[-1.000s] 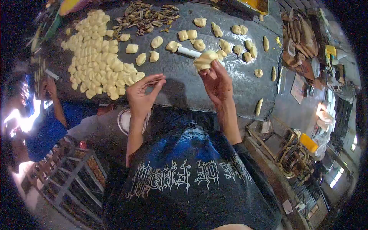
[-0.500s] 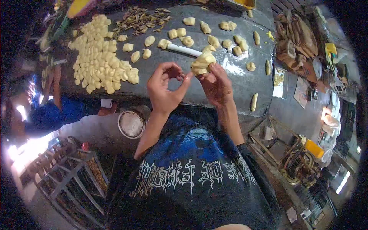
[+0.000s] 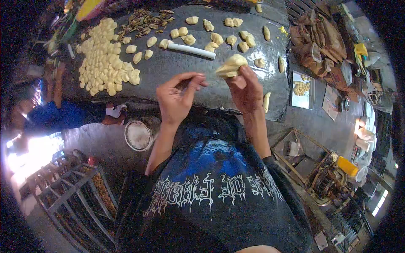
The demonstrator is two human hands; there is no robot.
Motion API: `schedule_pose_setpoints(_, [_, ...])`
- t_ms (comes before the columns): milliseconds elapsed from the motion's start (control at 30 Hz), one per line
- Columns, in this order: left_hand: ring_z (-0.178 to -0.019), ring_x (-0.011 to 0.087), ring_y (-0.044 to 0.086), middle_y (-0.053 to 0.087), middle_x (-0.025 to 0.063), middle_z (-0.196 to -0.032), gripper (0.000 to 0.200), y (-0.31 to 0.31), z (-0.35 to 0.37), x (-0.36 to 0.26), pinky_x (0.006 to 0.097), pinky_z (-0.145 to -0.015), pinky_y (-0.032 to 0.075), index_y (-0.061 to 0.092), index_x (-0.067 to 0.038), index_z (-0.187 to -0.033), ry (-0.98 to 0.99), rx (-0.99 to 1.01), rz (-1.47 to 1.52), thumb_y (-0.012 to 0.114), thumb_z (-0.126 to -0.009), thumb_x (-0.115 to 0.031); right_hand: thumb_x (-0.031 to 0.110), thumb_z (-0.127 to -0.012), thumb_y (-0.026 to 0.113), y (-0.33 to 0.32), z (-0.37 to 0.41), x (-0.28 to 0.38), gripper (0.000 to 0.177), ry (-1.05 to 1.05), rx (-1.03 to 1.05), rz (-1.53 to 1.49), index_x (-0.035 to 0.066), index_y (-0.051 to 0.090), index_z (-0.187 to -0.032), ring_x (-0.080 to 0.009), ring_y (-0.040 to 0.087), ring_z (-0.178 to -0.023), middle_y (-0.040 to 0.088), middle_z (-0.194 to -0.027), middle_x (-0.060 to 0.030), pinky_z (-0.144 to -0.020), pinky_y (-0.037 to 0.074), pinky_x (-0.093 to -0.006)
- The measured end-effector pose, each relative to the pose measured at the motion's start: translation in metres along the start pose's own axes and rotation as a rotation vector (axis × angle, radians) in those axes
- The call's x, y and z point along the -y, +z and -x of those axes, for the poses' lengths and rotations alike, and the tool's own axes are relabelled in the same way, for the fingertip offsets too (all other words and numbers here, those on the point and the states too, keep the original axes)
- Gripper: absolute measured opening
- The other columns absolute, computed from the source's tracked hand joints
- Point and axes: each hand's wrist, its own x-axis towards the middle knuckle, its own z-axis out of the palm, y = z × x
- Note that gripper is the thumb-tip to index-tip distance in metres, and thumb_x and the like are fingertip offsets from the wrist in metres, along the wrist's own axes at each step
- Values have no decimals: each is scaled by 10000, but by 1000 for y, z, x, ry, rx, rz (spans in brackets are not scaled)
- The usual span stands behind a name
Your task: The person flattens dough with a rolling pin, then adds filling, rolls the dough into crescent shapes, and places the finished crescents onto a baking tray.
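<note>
My right hand (image 3: 249, 90) pinches a soft, pale yellow piece of dough (image 3: 233, 66) between thumb and fingers, above the dark tabletop (image 3: 168, 69). My left hand (image 3: 177, 99) is to the left, apart from that dough. Its fingers are loosely bent, the thumb is near the index finger, and nothing shows in them. Beyond the hands, a white rolling rod (image 3: 192, 51) lies on the table, its left end against a dough lump (image 3: 165, 43). Several more dough lumps (image 3: 217, 39) are scattered past it.
A large cluster of dough pieces (image 3: 103, 63) covers the table's left side, beside a heap of brownish strips (image 3: 145, 22). Another person's arm (image 3: 59, 88) is at the far left. A white-topped bucket (image 3: 138, 135), a metal rack (image 3: 76, 194) and a machine (image 3: 325, 185) stand below.
My right hand has moved slightly right with the dough, which now looks flatter and stretched. My left hand has drawn away from it to the left. The view has shifted a little.
</note>
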Motion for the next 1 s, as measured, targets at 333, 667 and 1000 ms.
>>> schedule_pose_setpoints(333, [-1130, 301, 638, 647, 181, -1252, 517, -108, 98, 69, 376, -926, 515, 610, -46, -1261, -43, -30, -1420, 803, -820, -232, 221, -994, 554, -41, -4, 22, 321, -79, 120, -127, 14, 574, -1238, -196, 613, -1071, 652, -1167, -90, -961, 477, -346])
schedule_pose_setpoints(667, [-1114, 289, 649, 685, 139, -1150, 399, -10, -38, -51, 392, -948, 503, 676, -31, -1076, 687, 46, -377, 842, -758, -206, 252, -892, 698, 14, -22, -54, 387, 393, 381, 224, 27, 610, -1194, -134, 634, -870, 658, -1077, -68, -756, 545, -279])
schedule_pose_setpoints(1000, [-726, 212, 724, 728, 87, -772, 116, -56, -127, -6, 294, -656, 571, 718, -27, -730, 599, 189, -39, 821, -750, -75, 447, -904, 690, 57, -80, -85, 566, 78, 139, 509, 28, 529, -1249, -178, 613, -1052, 597, -1161, -71, -874, 529, -340])
